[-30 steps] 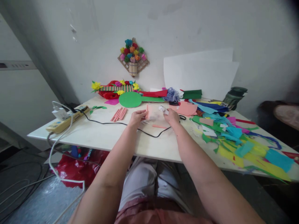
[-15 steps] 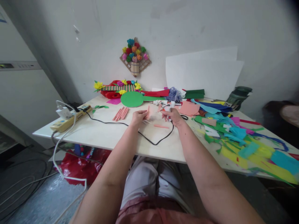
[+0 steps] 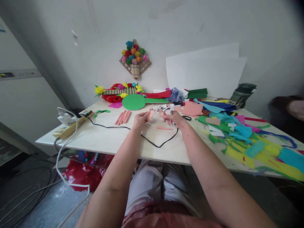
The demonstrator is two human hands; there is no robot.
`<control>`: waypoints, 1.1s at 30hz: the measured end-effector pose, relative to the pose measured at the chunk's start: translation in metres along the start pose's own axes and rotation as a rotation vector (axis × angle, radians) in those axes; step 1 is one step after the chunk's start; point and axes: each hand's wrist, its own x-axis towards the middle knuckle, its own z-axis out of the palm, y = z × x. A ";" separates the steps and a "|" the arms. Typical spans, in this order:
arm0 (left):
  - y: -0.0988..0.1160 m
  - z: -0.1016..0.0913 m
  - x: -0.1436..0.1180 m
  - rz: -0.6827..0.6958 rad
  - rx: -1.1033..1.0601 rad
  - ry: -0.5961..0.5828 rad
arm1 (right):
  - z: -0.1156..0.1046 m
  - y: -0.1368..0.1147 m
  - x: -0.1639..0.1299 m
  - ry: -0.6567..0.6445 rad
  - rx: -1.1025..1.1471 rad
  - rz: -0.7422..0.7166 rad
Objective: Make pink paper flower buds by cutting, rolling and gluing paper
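Since the frame 1 second back, the pale sheet that lay spread between both hands is gone from view, and the right hand has taken up a glue gun whose black cord now loops across the table edge.

Just above the middle of the frame, the pink paper piece point(image 3: 150, 114) stands pinched upright at the fingertips of the left hand point(image 3: 140, 120), its long axis running roughly up and down with a slight lean to the right. The glue gun point(image 3: 163, 110) lies to the right of that piece, its body running left to right with the nozzle end pointing left toward the paper; the 2 are near each other but not touching, as far as this small view tells. The right hand point(image 3: 175, 119) is clenched around the gun's rear part, so it is the hand nearer the tool, while the left hand is closed on the paper and sits just left of it.

Below and between the hands, 1 loose pink stick point(image 3: 164, 128) lies flat, long axis left to right. The black cord point(image 3: 152, 142) curves under both wrists. Further left rests a bundle of pink sticks point(image 3: 122, 117), and beyond it a power strip point(image 3: 70, 126) at the left edge of the table point(image 3: 106, 139). A green paper disc point(image 3: 133, 102) sits behind, and coloured paper scraps point(image 3: 239, 136) spread over the right side
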 end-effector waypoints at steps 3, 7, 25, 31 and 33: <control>-0.001 0.000 0.001 0.009 0.028 0.011 | 0.000 0.000 0.000 -0.006 -0.017 0.002; -0.002 -0.001 0.002 0.018 0.055 0.017 | 0.000 0.001 0.000 0.007 -0.052 -0.010; 0.002 0.001 -0.001 -0.009 -0.008 -0.001 | 0.000 0.004 0.002 0.060 -0.104 0.008; 0.000 0.000 0.001 -0.022 -0.022 -0.028 | 0.001 0.001 0.001 0.073 -0.122 0.023; 0.000 0.000 0.002 -0.025 -0.021 -0.019 | 0.001 0.003 0.002 0.076 -0.121 0.022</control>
